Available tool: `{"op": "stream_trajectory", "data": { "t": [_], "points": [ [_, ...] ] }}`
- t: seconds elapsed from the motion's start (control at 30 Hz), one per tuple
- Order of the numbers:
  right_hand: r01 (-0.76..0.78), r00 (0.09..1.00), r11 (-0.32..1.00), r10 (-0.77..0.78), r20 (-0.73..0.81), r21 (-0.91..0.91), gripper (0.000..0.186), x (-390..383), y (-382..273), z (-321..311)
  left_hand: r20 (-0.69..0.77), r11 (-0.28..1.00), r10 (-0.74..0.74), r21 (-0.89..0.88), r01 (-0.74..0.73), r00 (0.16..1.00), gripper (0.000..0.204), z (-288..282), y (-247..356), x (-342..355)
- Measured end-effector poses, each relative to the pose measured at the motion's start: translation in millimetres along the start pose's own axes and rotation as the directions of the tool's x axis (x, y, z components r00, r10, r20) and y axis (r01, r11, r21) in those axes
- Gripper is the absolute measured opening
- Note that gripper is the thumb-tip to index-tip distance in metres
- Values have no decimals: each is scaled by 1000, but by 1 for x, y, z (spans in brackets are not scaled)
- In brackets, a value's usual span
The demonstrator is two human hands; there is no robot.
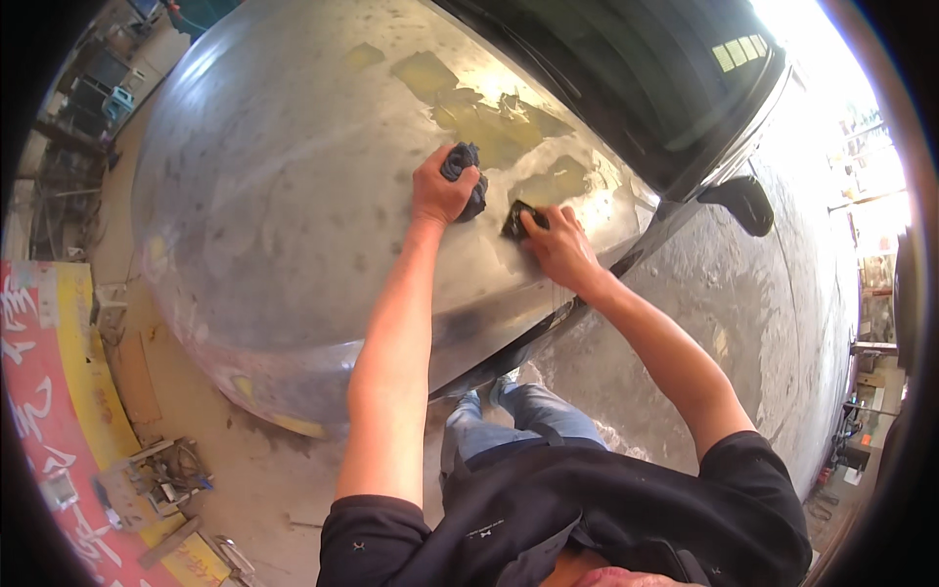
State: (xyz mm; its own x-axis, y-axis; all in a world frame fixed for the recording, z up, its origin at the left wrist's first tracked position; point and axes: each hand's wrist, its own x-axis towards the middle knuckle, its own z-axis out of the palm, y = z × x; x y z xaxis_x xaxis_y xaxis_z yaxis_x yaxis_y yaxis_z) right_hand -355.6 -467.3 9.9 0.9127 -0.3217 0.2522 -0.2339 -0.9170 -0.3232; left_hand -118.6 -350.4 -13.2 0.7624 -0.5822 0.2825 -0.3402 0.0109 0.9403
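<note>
A car hood (274, 196) with a dull grey, sanded-looking surface and scattered dark spots spreads out before me. Yellowish patches (499, 132) with ragged edges lie on it toward the windshield. My left hand (440, 191) is closed around a crumpled dark cloth (470, 201) over the middle of the hood. To its right, nearer the fender, my right hand (564, 249) grips a small black pad (516, 221) against the panel. The pad's exact kind is hard to make out, since the fingers cover part of it.
The dark windshield (626, 88) rises beyond the hood, and a black side mirror (748, 203) juts out at right. Concrete floor (685, 333) surrounds the car. At left lie a red and yellow sign board (73, 391) and a heap of metal parts (176, 474).
</note>
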Motion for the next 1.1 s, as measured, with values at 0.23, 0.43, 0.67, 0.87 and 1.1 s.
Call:
{"op": "stream_trajectory", "data": {
  "t": [0.23, 0.43, 0.67, 0.87, 1.1],
  "points": [
    [14, 1000, 999, -13, -22, 38, 51, 11, 6, 3, -37, 999, 28, -29, -29, 999, 36, 10, -4, 2],
    [45, 998, 999, -46, 49, 14, 55, 21, 5, -1, -52, 999, 19, -41, -21, 998, 36, 17, 8, 4],
    [113, 991, 994, -111, 69, -16, 54, -22, -1, -2, -59, 999, 5, -34, -7, 998, 37, 6, -1, 0],
    [94, 995, 995, -93, -28, 40, 55, 29, 19, 8, -51, 999, -23, -31, 21, 998, 37, 11, 1, 3],
    [33, 999, 999, -33, -26, -25, 52, 49, 28, 2, -70, 999, 19, -36, -21, 997, 37, 21, 0, 2]
  ]
}}
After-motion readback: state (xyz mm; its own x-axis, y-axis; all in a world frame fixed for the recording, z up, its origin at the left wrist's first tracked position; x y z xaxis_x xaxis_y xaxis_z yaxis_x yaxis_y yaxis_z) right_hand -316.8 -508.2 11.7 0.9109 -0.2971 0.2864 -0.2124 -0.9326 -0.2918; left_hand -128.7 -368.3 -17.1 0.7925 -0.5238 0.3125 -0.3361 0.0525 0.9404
